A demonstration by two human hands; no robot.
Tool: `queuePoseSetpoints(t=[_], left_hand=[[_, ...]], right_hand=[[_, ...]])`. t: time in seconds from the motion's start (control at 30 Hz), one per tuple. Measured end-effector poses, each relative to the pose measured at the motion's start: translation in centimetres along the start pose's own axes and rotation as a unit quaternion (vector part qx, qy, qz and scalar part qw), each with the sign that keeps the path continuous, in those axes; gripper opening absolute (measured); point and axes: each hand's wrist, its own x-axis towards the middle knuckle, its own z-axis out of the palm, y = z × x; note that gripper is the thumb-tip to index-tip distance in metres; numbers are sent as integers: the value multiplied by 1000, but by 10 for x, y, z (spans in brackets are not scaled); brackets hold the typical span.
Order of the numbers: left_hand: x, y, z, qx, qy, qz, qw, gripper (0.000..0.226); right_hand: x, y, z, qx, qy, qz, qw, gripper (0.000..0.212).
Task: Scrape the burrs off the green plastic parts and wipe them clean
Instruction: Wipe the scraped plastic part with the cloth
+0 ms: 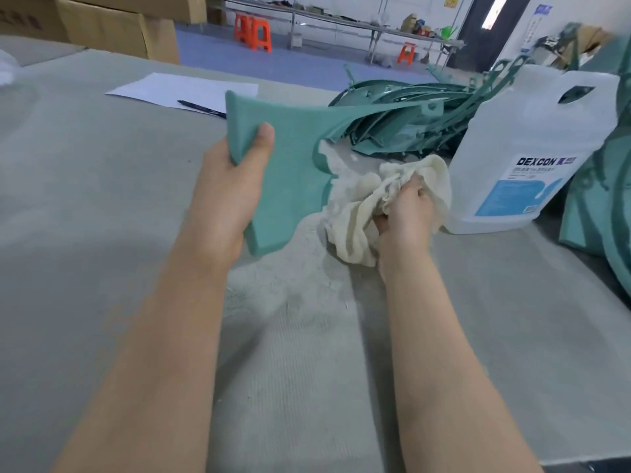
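My left hand grips the near edge of a flat green plastic part, thumb on top, holding it tilted above the grey table mat. A thin arm of the part reaches right toward a pile of green plastic parts. My right hand clutches a crumpled cream cloth just right of the part's lower edge, low over the mat. Pale shavings and dust lie on the mat beneath both hands.
A white DEXCON jug stands right of the cloth. More green parts lean at the right edge. A sheet of paper and a pen lie behind. Cardboard boxes stand at the back left.
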Motion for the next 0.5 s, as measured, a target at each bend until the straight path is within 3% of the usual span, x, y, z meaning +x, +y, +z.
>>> queuePoseSetpoints(t=[0.13,0.3,0.4,0.5], left_hand=[[0,-4,5,-58,13,-26,998,23],[-1,-5,8,-98,29,-48,994,28],[-1,-5,10,-153,12,-52,987,32],[-2,-5,14,-202,-2,-67,977,30]], right_hand=[[-16,-9,7,54,-80,0,995,27],[-48,-9,20,-62,-126,-173,975,12],[-56,0,25,-115,-183,-253,943,23],[-52,9,28,-150,-222,-257,929,48]])
